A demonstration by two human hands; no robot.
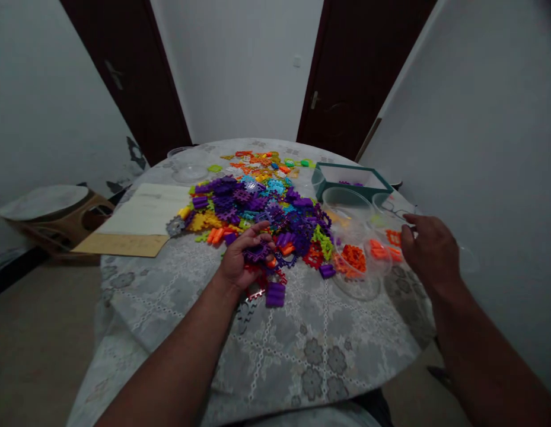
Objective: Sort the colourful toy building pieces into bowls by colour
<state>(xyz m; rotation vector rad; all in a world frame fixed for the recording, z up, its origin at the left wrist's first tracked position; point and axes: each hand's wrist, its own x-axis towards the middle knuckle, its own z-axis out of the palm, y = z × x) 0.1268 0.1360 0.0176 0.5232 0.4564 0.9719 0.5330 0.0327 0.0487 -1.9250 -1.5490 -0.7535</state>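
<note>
My left hand is palm up at the front of a heap of plastic building pieces. Its curled fingers hold a purple gear-shaped piece. Red toothed pieces and a purple ridged block lie just beneath it. My right hand hovers at the right, beside a clear container with orange pieces. Its thumb and forefinger look slightly apart with nothing visible between them; the other fingers are curled and partly hidden. Left of it, a clear plastic tub contains orange toothed pieces.
A dark green open box stands at the back right, with purple pieces inside. An open cardboard folder overhangs the table's left side. Clear lids lie at the back left. A patterned cloth covers the round table. Beside it stands a wooden stool.
</note>
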